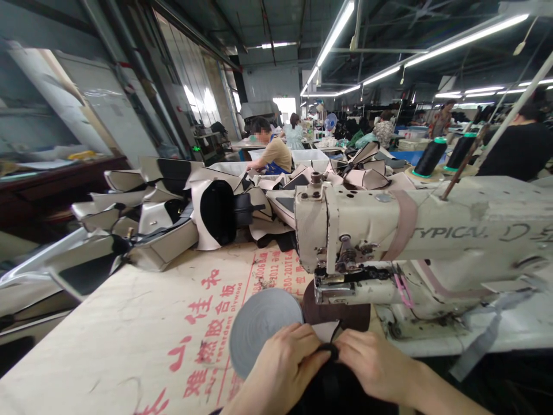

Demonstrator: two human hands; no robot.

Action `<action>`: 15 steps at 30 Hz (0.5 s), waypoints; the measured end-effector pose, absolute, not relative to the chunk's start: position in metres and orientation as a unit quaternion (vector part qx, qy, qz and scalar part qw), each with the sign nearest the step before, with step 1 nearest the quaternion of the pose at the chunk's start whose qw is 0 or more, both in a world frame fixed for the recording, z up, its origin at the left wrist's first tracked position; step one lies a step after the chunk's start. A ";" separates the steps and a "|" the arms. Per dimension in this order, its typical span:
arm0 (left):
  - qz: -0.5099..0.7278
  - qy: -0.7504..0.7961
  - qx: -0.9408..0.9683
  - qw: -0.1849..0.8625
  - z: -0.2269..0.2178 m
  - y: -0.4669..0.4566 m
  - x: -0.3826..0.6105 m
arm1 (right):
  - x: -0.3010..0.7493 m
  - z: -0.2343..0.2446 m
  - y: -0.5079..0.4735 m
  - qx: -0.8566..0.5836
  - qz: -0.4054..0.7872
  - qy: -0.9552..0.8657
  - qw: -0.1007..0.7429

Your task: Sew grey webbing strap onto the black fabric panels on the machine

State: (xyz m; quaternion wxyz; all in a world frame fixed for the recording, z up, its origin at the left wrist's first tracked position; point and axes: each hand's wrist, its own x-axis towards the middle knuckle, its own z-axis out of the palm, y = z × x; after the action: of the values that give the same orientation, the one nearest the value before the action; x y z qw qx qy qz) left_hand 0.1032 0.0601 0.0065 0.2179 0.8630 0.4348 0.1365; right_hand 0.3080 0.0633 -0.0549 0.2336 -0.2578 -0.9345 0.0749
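A black piece of fabric with a narrow strap loop sits low at the near edge of the work table, right in front of the person, pinched between both hands. Its loop rises between the fingertips; the rest spreads dark below the hands and runs out of view.

Left hand: fingers curled, thumb and fingertips closed on the left side of the black loop. Right hand: fingers bent inward, gripping the loop's right side. The two hands almost meet at the fingertips.

Just behind the hands, a small white cut piece shows between them, lying against a dark brown rounded leather piece. Just left of it lies a flat grey roll of webbing tape, partly covered by the left hand.

Above and behind the brown piece hangs the needle head of a worn cream industrial sewing machine, lettered "TYPICAL" on its arm, which stretches to the right. A pinkish-beige tape is draped over the arm. Two black thread cones stand behind it.

The table is covered with a beige plywood sheet printed with red Chinese characters. Across its far side lies a heap of cream-and-black cut bag panels.

Farther back, a person in a mustard shirt bends over another table; more workers sit beyond, under long fluorescent tube lights.
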 end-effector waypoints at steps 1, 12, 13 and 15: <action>0.141 0.442 0.851 0.247 0.006 0.062 0.104 | 0.307 -0.056 0.063 -0.261 0.071 -0.931 0.244; 0.112 0.528 0.690 0.481 -0.007 0.076 0.095 | 0.301 -0.047 0.057 -0.320 0.107 -0.892 0.300; 0.114 0.528 0.691 0.481 -0.007 0.077 0.095 | 0.300 -0.044 0.056 -0.326 0.096 -0.891 0.301; 0.118 0.528 0.690 0.480 -0.006 0.078 0.097 | 0.299 -0.040 0.055 -0.313 0.081 -0.901 0.289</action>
State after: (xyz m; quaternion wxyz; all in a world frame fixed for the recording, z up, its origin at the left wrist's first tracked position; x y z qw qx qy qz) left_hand 0.0968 0.0782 -0.0065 0.4805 0.6900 0.5283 0.1182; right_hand 0.2994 0.0553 -0.0401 0.2895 -0.3131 -0.9009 0.0811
